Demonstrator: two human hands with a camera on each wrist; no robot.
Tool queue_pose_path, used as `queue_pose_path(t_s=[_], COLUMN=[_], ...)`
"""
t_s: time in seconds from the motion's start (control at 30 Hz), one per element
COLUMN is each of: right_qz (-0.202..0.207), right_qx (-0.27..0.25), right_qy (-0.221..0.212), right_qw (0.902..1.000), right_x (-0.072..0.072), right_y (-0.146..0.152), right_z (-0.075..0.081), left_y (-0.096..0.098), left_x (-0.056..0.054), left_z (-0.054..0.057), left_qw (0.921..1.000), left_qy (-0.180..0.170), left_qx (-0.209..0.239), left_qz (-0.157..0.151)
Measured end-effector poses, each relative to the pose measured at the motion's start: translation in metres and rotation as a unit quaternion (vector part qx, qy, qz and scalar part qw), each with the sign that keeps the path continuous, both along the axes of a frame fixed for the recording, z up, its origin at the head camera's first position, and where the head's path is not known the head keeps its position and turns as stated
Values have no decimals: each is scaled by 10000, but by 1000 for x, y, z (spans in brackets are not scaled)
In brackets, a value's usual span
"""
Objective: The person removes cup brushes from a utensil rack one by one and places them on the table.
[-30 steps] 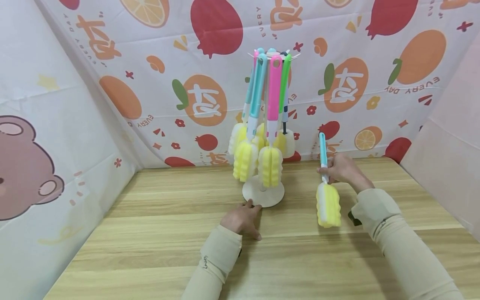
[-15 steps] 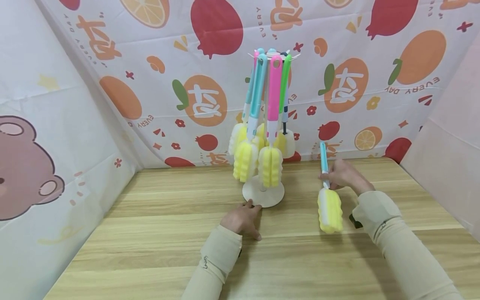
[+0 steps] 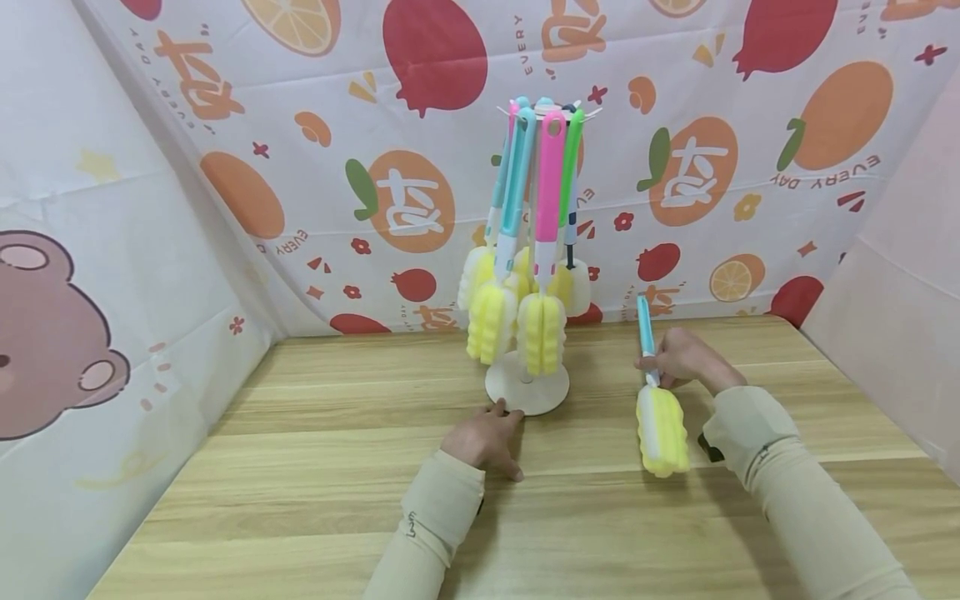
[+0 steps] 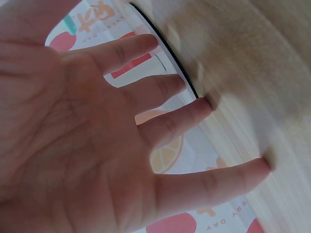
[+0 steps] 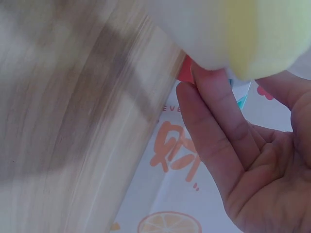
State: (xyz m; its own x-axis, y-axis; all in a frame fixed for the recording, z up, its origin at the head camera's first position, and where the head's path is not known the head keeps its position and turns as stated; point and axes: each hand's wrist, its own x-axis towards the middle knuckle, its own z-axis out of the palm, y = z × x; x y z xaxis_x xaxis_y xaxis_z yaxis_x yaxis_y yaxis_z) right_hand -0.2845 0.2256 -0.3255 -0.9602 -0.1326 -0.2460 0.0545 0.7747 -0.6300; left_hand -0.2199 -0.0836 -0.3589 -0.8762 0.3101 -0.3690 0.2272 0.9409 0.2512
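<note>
My right hand (image 3: 686,358) pinches a bottle brush by the white lower part of its light-blue handle. Its yellow-and-white sponge head (image 3: 662,432) hangs down over the table, and this sponge (image 5: 209,29) hides part of the grip in the right wrist view. With fingers spread and nearly straight, my left hand (image 3: 482,437) touches the front edge of a stand's round white base (image 3: 551,396). Several sponge brushes hang from that stand, among them a pink-handled brush (image 3: 550,183), a light-blue-handled brush (image 3: 516,183) and a green-handled brush (image 3: 572,162).
The wooden table (image 3: 315,450) stretches to both sides of the stand. A fruit-printed cloth (image 3: 322,200) hangs behind it, close to the back edge. Another cloth (image 3: 150,275) with a printed bear closes off the left side.
The brush in my right hand has moved lower and a little nearer to me. My left hand and the stand have stayed put.
</note>
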Motion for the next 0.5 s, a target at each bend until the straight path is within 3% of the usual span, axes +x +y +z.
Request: queue_pose_path(t_s=[0.5], right_qz=[166], right_qx=[252], right_qy=[-32], right_qw=[9995], right_x=[1], right_y=[0], right_z=[-13], left_y=[0], left_x=[1], left_z=[2], left_qw=[10000], left_qy=[6], left_qx=[34], left_qz=[-22])
